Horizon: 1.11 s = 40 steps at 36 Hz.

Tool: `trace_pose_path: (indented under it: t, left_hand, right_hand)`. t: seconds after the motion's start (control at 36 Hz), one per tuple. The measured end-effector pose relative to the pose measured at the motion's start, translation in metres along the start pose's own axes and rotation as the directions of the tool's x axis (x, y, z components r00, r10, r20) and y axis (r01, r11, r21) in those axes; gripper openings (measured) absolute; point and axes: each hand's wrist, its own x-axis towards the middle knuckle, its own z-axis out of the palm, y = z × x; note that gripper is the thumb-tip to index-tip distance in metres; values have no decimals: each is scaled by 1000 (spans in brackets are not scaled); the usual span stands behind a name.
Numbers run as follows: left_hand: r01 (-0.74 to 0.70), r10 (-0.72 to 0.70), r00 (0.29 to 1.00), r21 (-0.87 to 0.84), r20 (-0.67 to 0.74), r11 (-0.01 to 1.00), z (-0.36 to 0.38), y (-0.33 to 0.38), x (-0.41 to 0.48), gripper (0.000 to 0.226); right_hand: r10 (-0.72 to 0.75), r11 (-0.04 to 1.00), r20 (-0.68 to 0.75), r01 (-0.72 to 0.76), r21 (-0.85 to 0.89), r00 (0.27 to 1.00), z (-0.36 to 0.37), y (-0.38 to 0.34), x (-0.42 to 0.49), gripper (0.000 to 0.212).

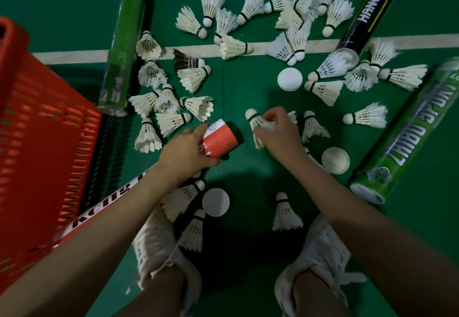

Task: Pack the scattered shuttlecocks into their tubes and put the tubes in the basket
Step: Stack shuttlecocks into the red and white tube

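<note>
A person crouches on a green court floor (243, 85), the left hand (185, 155) curled round a red-and-white tube (219, 140). The tube's long axis runs diagonally from beside the orange basket (37, 130) at lower left up to its open mouth at upper right, which faces the right hand (282, 134). That hand pinches a shuttlecock (253, 118) by its feathers just beside the mouth, cork pointing away from the person and skirt towards them.

Loose shuttlecocks (250, 3) lie scattered across the floor and over a white line (74, 56). A green tube (124, 43) lies near the basket, pointing away from the person; a black tube (370, 11) and a second green tube (402, 133) lie slanted at right. Three white caps (289, 79) rest among the shuttlecocks, above white shoes (323, 249).
</note>
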Motion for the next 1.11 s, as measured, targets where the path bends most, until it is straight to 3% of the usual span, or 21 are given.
trace_pose_path:
  t: [0.08, 0.25, 0.31, 0.42, 0.72, 0.89, 0.97, 1.03, 1.11]
  left_hand:
    - [-7, 6, 1000, -37, -20, 999, -6, -1, 3, 86]
    - [-50, 43, 998, -133, -54, 990, -17, -1, 4, 82]
    - [-70, 64, 997, -163, -42, 984, -20, 0, 5, 84]
    - [-122, 119, 993, -195, -27, 973, -22, 2, 8, 95]
    - [-168, 150, 984, -207, -99, 964, -22, 6, 2, 90]
    - [-37, 36, 999, -96, -13, 995, -12, -10, 1, 82]
    - [15, -16, 1000, -45, -17, 999, -9, -21, -5, 82]
    - [49, -49, 999, -49, -1, 998, -7, -30, -10, 87]
    - [109, -108, 994, -58, 13, 992, -4, -40, -19, 89]
  right_hand:
    - [-13, 996, 39, 10, 91, 999, -8, -3, 15, 22]
    - [-25, 994, 293, -8, 111, 956, -9, -20, 27, 6]
    - [-36, 995, 372, -2, 100, 928, -3, -24, 31, 17]
    - [-21, 986, 430, -52, 157, 902, 11, -40, 34, 64]
    - [-57, 931, 468, -123, 344, 882, 39, -59, 21, 58]
    - [106, 946, 332, -198, 257, 937, 61, -37, 27, 68]
    - [168, 959, 261, -219, 181, 951, 65, -14, 24, 32]
    - [127, 988, 271, -145, 47, 954, 64, 0, 16, 12]
    - [43, 981, 426, 42, -188, 904, 62, 13, -4, 14]
